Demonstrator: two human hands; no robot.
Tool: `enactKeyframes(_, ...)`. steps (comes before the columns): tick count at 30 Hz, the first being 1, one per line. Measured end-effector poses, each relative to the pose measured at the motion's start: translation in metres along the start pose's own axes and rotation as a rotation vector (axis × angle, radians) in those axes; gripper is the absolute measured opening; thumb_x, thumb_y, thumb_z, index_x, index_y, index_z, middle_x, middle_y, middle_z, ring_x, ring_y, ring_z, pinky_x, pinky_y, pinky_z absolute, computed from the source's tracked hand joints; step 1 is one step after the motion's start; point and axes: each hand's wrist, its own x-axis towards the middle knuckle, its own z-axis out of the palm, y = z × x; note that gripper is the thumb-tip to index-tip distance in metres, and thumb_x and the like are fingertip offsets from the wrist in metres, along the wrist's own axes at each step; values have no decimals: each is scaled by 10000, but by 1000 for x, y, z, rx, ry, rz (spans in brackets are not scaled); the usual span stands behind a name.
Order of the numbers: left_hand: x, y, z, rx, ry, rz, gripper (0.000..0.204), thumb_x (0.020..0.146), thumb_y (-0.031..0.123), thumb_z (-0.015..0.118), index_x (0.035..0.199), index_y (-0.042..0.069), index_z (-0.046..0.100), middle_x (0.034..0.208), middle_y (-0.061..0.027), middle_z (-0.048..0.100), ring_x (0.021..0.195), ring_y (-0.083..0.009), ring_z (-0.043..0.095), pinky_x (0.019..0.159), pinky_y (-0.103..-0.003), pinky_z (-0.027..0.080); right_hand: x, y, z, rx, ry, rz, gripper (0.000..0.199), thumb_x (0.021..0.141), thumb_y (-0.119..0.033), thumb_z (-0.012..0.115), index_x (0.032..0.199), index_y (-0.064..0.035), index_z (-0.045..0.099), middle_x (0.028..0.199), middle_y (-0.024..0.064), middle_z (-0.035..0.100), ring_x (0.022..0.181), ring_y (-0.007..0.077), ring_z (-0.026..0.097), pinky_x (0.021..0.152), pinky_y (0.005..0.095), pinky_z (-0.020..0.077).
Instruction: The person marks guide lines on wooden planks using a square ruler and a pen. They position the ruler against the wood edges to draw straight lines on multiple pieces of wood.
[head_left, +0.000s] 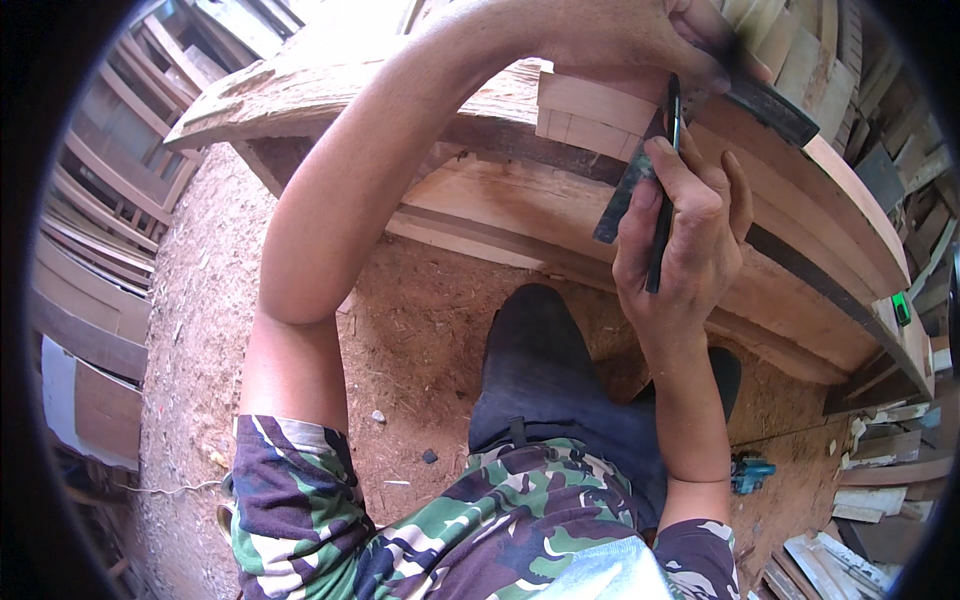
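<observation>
A pale wooden block (592,112) with thin lines drawn on its side lies on the bench top. My left hand (690,45) reaches across over it, closed around a dark try square (775,108); part of the fingers is hidden at the top edge. The square's blade (622,198) slants down past the block's right end. My right hand (690,205) pinches a slim black pencil (660,240), its tip up close to the block and the square, just below my left hand. Whether the tip touches the wood, I cannot tell.
The wooden bench (480,190) curves across in front of my knees. A small green and black object (902,308) sits at its right end. On the dirt floor lies a blue-green tool (752,473). Boards are stacked at left (100,300) and scraps at right (885,500).
</observation>
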Motion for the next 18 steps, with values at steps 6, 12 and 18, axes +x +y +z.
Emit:
enactKeyframes(6, 1, -2, 1, 19, 6, -5, 407, 889, 246, 767, 1291, 206, 822, 1146, -161, 828, 1054, -240, 796, 1003, -372, 608, -3, -3, 0, 4, -4, 25, 341, 873, -20, 730, 1205, -60, 668, 1276, 268, 748, 1223, 343, 744, 1219, 517, 365)
enactKeyframes(12, -3, 5, 20, 250, 157, -46, 411, 873, 256, 768, 1278, 225, 829, 1154, -178, 822, 1043, -258, 801, 969, -370, 625, -23, -13, -1, 15, -77, 81, 407, 802, -39, 753, 1200, -47, 665, 1312, 291, 736, 1233, 344, 743, 1231, 522, 345)
enactKeyframes(18, 2, -7, 2, 17, 42, 66, 413, 858, 239, 756, 1262, 212, 837, 1132, -180, 824, 1031, -269, 800, 960, -374, 627, -41, -16, -4, 44, -128, 107, 454, 781, -56, 760, 1224, -46, 661, 1308, 292, 737, 1260, 349, 734, 1241, 549, 326)
